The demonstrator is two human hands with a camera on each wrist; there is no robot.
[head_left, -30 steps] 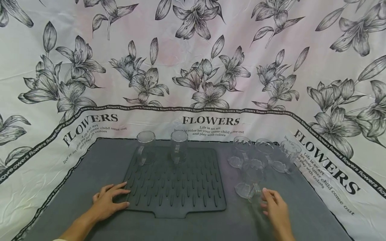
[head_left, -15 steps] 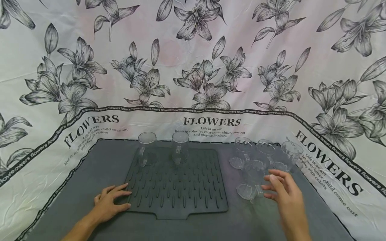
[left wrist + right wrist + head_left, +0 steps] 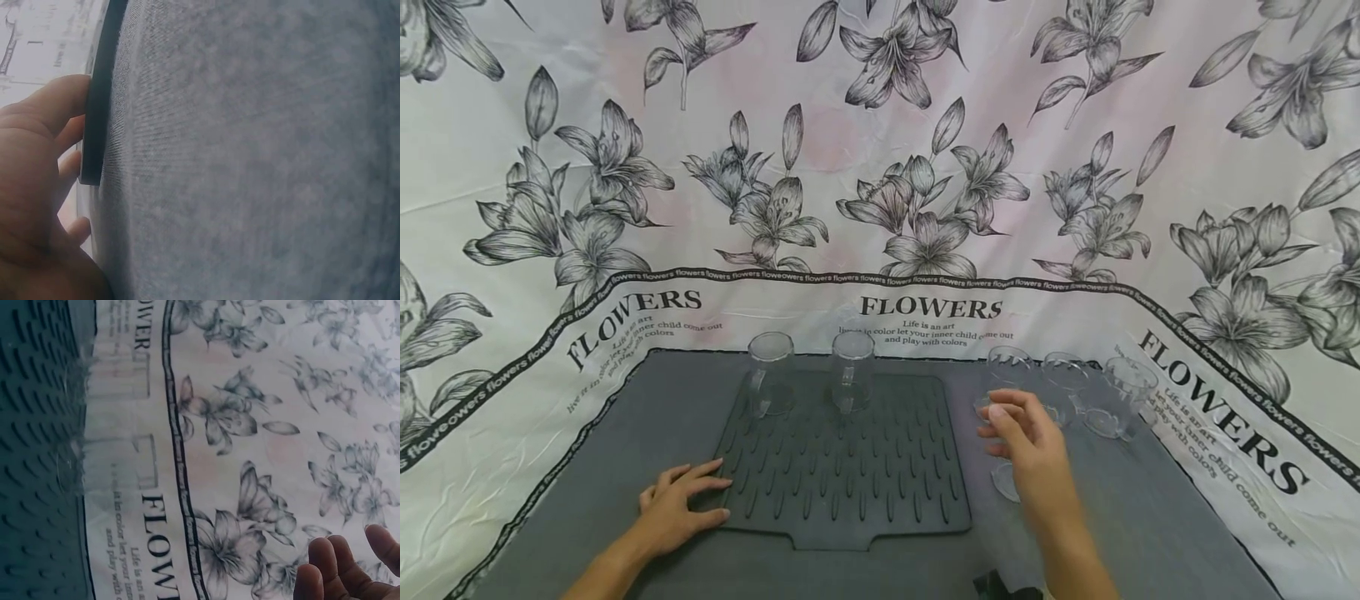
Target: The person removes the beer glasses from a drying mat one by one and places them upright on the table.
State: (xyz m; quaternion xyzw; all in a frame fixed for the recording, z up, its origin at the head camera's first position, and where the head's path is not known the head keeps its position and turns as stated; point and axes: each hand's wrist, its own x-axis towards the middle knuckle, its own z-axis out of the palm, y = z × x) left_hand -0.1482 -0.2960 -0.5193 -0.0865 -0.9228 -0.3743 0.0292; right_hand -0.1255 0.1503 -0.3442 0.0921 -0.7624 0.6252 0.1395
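My left hand [image 3: 673, 508] lies at the left edge of the dark ribbed drying mat [image 3: 850, 467] in the head view, fingers extended and fingertips at its edge. In the left wrist view the mat's edge [image 3: 97, 137] is right at those fingers. Two clear mugs, the left mug [image 3: 771, 375] and the right mug [image 3: 853, 371], stand upside down on the mat's far part. My right hand [image 3: 1030, 437] is over the nearest clear mug [image 3: 1006, 482], hiding most of it. Its fingers [image 3: 322, 569] are loosely bent with nothing between them.
Several clear mugs stand right of the mat, including one at the back [image 3: 1009, 365], another beside it [image 3: 1066, 372] and one at far right [image 3: 1123, 396]. A flower-printed cloth [image 3: 925, 208] hangs behind the grey table [image 3: 925, 571]. Something black [image 3: 1000, 587] shows by the right forearm.
My right hand has risen from the right of the nearest mug and swung left, so it now covers that mug in the head view. My left hand stays at the mat's edge.
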